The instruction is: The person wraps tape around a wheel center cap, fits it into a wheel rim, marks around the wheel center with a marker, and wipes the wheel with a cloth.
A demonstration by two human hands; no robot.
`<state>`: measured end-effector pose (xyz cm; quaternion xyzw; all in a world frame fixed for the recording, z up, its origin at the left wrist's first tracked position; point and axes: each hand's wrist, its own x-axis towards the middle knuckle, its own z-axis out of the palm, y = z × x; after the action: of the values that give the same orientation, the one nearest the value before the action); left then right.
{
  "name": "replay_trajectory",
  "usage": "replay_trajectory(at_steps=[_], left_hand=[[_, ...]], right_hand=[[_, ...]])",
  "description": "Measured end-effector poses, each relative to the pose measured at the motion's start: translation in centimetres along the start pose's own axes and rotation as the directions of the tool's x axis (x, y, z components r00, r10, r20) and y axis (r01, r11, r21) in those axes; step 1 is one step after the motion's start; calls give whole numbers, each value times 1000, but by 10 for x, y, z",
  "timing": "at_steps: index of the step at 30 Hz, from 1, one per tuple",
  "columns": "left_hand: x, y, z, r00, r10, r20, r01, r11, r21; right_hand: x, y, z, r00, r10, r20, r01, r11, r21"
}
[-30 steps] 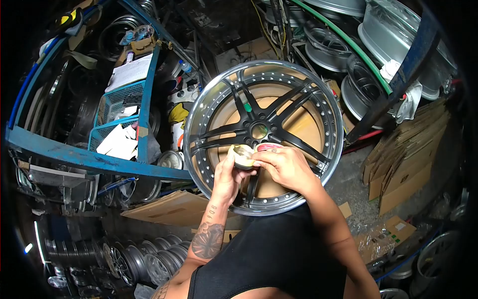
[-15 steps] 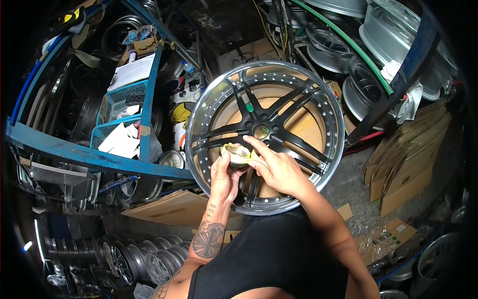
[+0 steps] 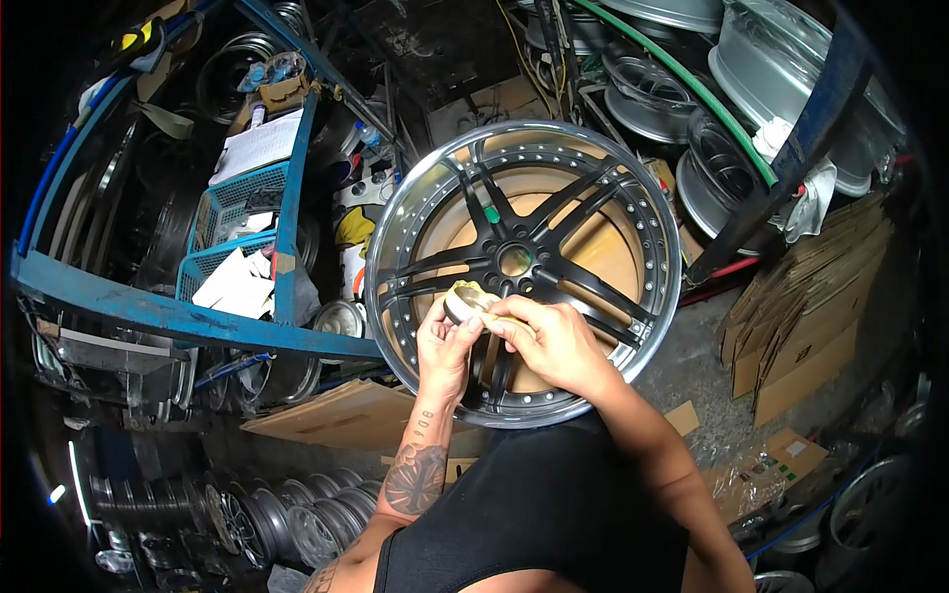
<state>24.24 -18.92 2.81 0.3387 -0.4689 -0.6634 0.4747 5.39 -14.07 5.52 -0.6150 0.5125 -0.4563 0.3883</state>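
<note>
My left hand is closed around a small round cup-like piece, dark on the outside with a pale yellowish rim and lining. It looks like a wheel centre cap with tape on it, though I cannot be sure. My right hand pinches at the piece's right edge, fingertips together on a pale strip there. Both hands are above the lower part of a large wheel rim, which has black split spokes, a polished lip and many small bolts. Its hub hole shows just beyond my fingers.
Brown cardboard shows through the spokes. On the left stands a blue metal rack with teal baskets and papers. Silver wheels are stacked at upper right, near a green hose. Folded cardboard leans at right.
My right index finger, stretched out before, has bent in to the piece's edge. The piece has tilted, and its dark side now shows more. My left thumb has shifted to the near edge.
</note>
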Motion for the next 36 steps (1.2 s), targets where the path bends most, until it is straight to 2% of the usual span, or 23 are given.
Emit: replay_trajectory(at_steps=[2,4,7,9,12,14,17,21,22,24,27,28,31,32,33,35,36], left_hand=[[2,5,-8,998,-56,14,57,995,-84],[1,9,-8,996,-94,-2,94,993,-72],[-3,7,-8,992,-123,-34,122,992,-44],[-4,3,-6,992,-116,-46,116,993,-1],[-4,6,-1,994,-110,-19,108,990,-90],[-4,7,-3,992,-124,6,124,990,-69],[-2,11,0,997,-74,3,74,997,-32],[-3,14,-4,999,-49,8,49,999,-6],[-4,14,-2,999,-43,24,42,997,62],[-5,13,-4,995,-84,48,83,996,31],[-2,16,-10,981,-167,100,170,985,-21],[-1,17,-10,972,-200,120,206,978,-40],[-2,15,-4,980,-179,87,182,983,-21],[0,14,4,992,-118,53,118,993,-1],[-2,14,15,996,88,15,-89,980,178],[-4,13,22,987,164,-8,-160,974,160],[-3,14,19,990,140,8,-139,982,129]], right_hand=[[-1,-5,-2,1000,11,23,-12,1000,16],[-3,-6,-4,1000,-23,7,22,999,36],[0,-1,-3,990,-135,-45,132,990,-50],[3,2,-6,997,-81,1,81,996,42],[8,9,-6,997,-53,48,46,990,135],[10,10,-10,996,-36,83,21,984,174],[6,-1,-18,995,19,102,-30,994,105],[-1,-11,-18,999,-3,42,-1,994,110],[0,-11,-16,999,5,40,-10,995,103],[2,-9,-14,1000,-8,12,7,994,107],[3,-2,-8,989,-143,-43,144,989,27],[2,-2,-9,991,-132,-36,133,991,33],[1,-5,-9,997,-80,-18,80,996,39],[2,-6,-9,999,-48,-16,49,998,33],[2,-8,-11,1000,-16,-14,17,1000,26],[0,-12,-12,1000,15,26,-16,999,33],[-2,-15,-12,998,31,48,-33,999,36]])
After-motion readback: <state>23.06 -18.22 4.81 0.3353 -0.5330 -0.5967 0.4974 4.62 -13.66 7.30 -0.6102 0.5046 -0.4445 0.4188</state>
